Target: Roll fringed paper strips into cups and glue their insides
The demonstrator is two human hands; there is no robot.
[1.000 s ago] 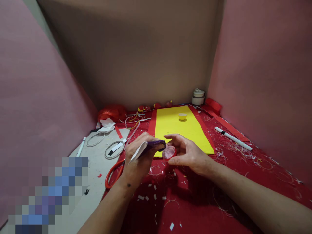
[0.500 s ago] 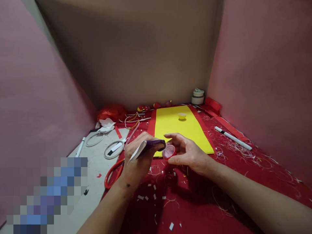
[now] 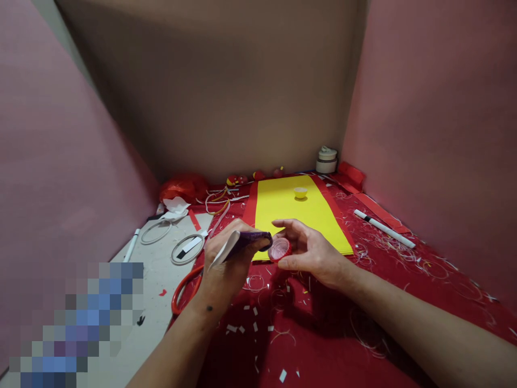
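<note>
My left hand (image 3: 226, 267) is wrapped round a purple and white squeeze tube (image 3: 247, 243), its nozzle end pointing right. That end sits at the left rim of a small red cup of coiled paper strip (image 3: 280, 250); I cannot tell whether they touch. My right hand (image 3: 310, 252) holds the cup between thumb and fingers, with its whitish inside turned towards me. Beyond the hands, a small yellow cup (image 3: 300, 192) stands on yellow sheets (image 3: 278, 210). Orange-handled scissors (image 3: 177, 293) lie partly hidden behind my left wrist.
Paper scraps and thin curled strips litter the red cloth (image 3: 323, 345). Two grey rings (image 3: 173, 256) lie on the pale board (image 3: 133, 323) at left. A white stick (image 3: 383, 229) rests at right. Several small red-and-yellow pieces and a lidded white container (image 3: 326, 161) stand at the back.
The view has shifted slightly, so everything sits a little further left. Both hands keep their hold on the tube and the red cup, almost unmoved.
</note>
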